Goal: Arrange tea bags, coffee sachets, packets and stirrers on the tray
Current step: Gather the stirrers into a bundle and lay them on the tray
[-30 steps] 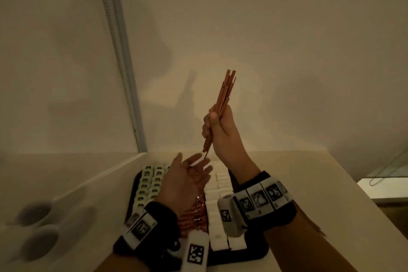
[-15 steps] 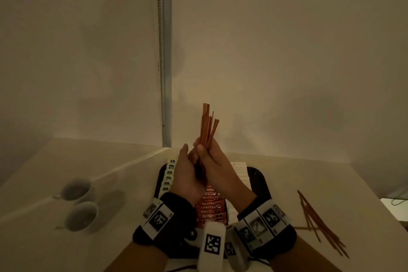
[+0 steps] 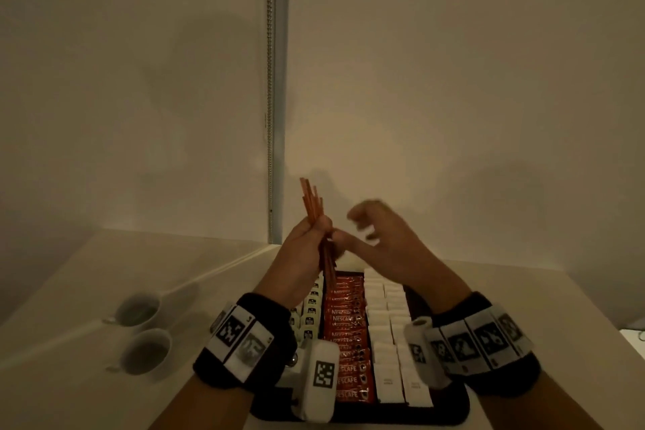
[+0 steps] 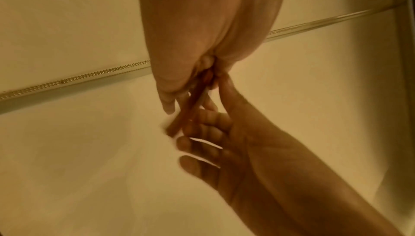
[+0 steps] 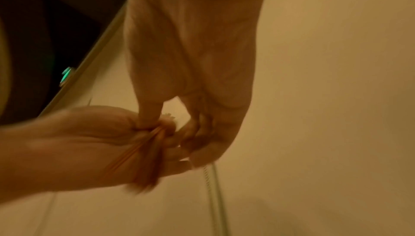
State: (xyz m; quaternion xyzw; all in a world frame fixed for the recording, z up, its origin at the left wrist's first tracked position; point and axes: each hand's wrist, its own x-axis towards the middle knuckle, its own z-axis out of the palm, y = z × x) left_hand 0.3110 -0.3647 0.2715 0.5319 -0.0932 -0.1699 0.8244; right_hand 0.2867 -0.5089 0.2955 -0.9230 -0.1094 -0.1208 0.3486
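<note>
A bundle of thin orange-brown stirrers stands nearly upright in my left hand, which grips it in a fist above the far end of the black tray. My right hand is beside it with fingers spread and blurred. Its thumb touches the bundle at the left fist. The left wrist view shows the stirrers running out of the left hand toward the right hand. On the tray lie rows of tea bags, red Nescafe sachets and white packets.
Two white cups stand on the pale counter to the left of the tray. A wall with a vertical metal strip rises close behind the tray. The counter continues to the right.
The stirrers passed from my right hand to my left. The right hand held them one second ago, both hands closed round them, and now the right has let go and spread.
</note>
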